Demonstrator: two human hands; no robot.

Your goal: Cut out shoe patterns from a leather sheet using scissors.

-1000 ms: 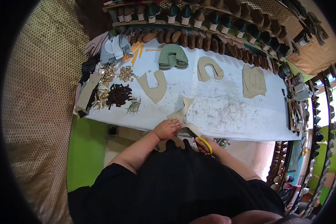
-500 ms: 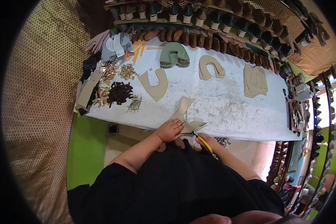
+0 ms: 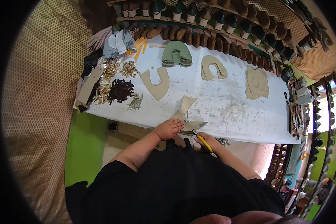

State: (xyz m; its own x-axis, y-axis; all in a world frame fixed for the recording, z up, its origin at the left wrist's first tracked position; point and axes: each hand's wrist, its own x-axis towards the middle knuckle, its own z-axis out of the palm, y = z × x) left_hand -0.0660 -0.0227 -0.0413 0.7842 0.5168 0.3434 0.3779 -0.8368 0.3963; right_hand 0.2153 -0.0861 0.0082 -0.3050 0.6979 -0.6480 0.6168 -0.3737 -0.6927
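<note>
At the table's near edge, my left hand (image 3: 169, 129) lies over a beige U-shaped piece of sheet material (image 3: 182, 108), fingers stretched out flat on top of it. Its thumb is hidden. One arm of the piece points away from me; the other bends off to the right and lifts slightly. Closed around a yellow-handled tool (image 3: 205, 144) is my right hand (image 3: 206, 140), just right of my left one. The tool's metal tip meets or nearly meets the piece's near edge; its exact kind is too small to tell.
Beige cutouts (image 3: 158, 89) and a green stack (image 3: 177, 54) lie beyond my hands on the white-covered table (image 3: 216, 108). Dark strips (image 3: 121, 90), gold bits (image 3: 130, 69) and pale scraps (image 3: 136, 101) sit at left. Shoe lasts (image 3: 196, 40) line the back; beige sheets (image 3: 257, 83) lie right.
The whole view has shifted slightly. Both hands stay in nearly the same place by the beige piece, and the tool's tip has moved only a little.
</note>
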